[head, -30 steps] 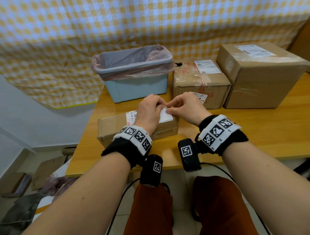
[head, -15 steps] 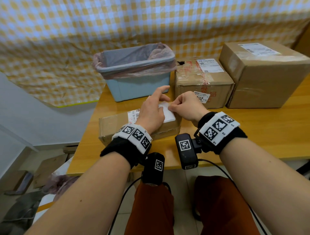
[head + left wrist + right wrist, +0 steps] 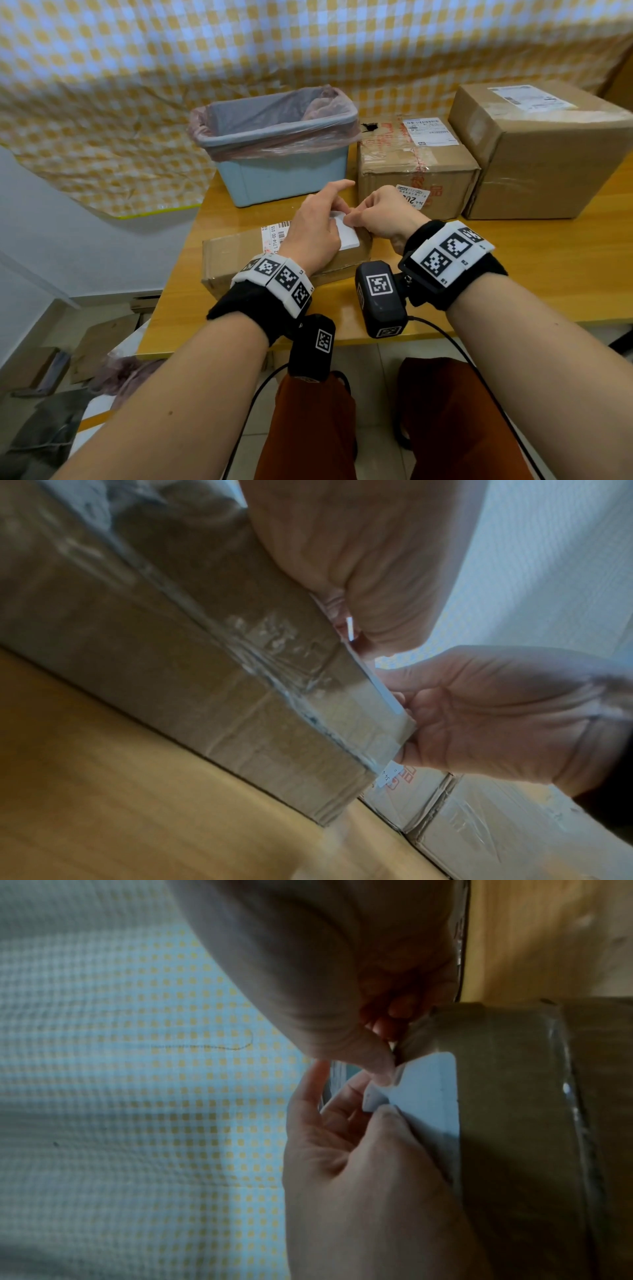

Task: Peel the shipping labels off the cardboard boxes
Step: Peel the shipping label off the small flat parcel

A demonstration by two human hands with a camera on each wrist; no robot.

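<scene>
Your flat box [image 3: 239, 260] lies at the near-left of the surface [image 3: 513, 274]. Its label [image 3: 347, 233] sits on the top face, toward the right end. A printed, barcoded strip [image 3: 274, 234] shows on the same face, left of your wrist.

Left hand [image 3: 313, 233]: resting on the box top, thumb on the label, index finger straight and pointing away. The right wrist view shows the thumb [image 3: 394, 1123] against the white sheet, where one corner has curled up. Right hand [image 3: 383, 214]: fingers curled, thumb and forefinger pinched at the label's far edge beside that raised corner. Whether they have the paper itself cannot be told.

Handling, judged: the label is thin, light and limp. It should tear if pulled fast or straight up. Take the lifted corner close to the stuck line and draw it low and back along the box. The box top carries glossy tape; the label may release cleanly there but drag fibres from bare cardboard. The box looks light, so keep the left hand bearing down.

Lined bin [image 3: 274, 137] stands behind. Two more labelled boxes wait at right, the middle box [image 3: 411, 171] and the large box [image 3: 548, 154].
</scene>
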